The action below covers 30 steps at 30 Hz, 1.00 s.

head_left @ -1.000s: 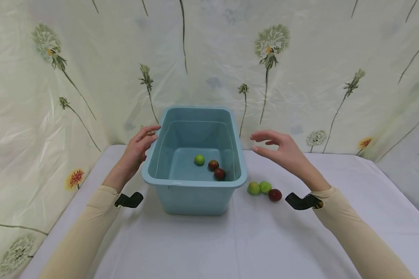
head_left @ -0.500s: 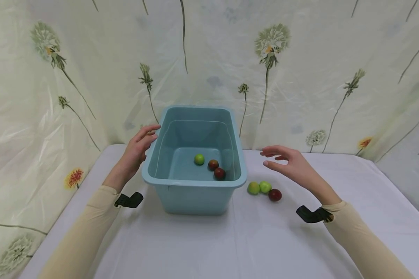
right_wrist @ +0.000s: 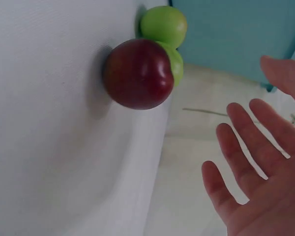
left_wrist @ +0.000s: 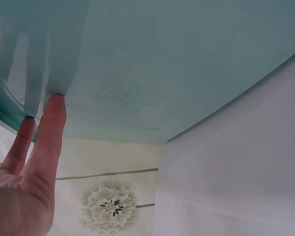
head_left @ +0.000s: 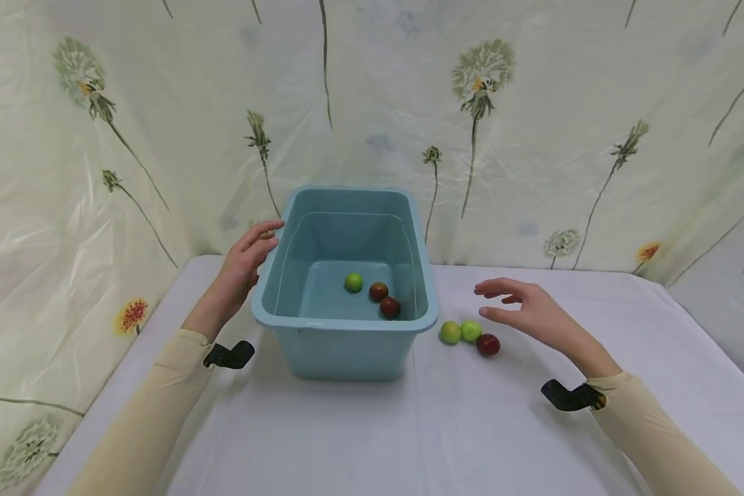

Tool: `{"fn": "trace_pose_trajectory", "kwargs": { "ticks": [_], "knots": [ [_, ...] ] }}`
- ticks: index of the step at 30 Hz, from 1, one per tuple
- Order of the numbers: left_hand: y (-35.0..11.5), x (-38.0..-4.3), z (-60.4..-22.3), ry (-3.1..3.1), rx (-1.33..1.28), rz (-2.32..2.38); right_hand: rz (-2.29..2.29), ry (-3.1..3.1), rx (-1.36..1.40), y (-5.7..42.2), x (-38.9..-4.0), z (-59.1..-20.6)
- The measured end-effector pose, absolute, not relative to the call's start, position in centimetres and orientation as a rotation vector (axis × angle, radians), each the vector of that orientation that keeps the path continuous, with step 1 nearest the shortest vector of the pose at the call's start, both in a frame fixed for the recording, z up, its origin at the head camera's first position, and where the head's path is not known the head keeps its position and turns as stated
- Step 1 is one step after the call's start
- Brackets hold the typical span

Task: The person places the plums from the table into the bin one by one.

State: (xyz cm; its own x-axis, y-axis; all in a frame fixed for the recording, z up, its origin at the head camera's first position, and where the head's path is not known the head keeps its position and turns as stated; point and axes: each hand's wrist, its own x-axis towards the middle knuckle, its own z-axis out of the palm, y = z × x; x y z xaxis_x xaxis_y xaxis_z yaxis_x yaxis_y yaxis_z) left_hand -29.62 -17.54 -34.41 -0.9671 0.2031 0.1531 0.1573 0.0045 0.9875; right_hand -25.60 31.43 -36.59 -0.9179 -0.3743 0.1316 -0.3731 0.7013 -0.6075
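A light blue plastic tub [head_left: 347, 350] stands on the table with a green apple [head_left: 353, 282] and two dark red apples [head_left: 390, 308] on its floor. At its left side my left hand [head_left: 238, 265] has its fingers extended along the rim; in the left wrist view the fingertips [left_wrist: 56, 101] touch the outer wall. My right hand [head_left: 527, 310], holding nothing, hovers with relaxed fingers above and to the right of three apples on the cloth. Two of these are green [head_left: 450, 333], and the dark red one [right_wrist: 138, 73] lies nearest the right wrist camera.
A white cloth [head_left: 322, 434] covers the table. Behind and to the left hangs a pale sheet [head_left: 372, 89] printed with dandelions, close to the tub's far end. Black wrist cameras [head_left: 229, 355] are strapped to both sleeves.
My right hand has moved right and down, away from the tub and toward the right side of the loose apples. The left hand, the tub and the apples have stayed in place.
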Motion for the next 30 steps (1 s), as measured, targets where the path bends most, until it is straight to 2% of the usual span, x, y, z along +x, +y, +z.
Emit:
{"fn": "trace_pose_trajectory", "kwargs": {
  "ticks": [30],
  "knots": [
    [-17.5,-29.6,-34.4,2.2,0.39,2.158,-0.936,2.697,-0.681,33.9,-24.2,-39.9]
  ]
}}
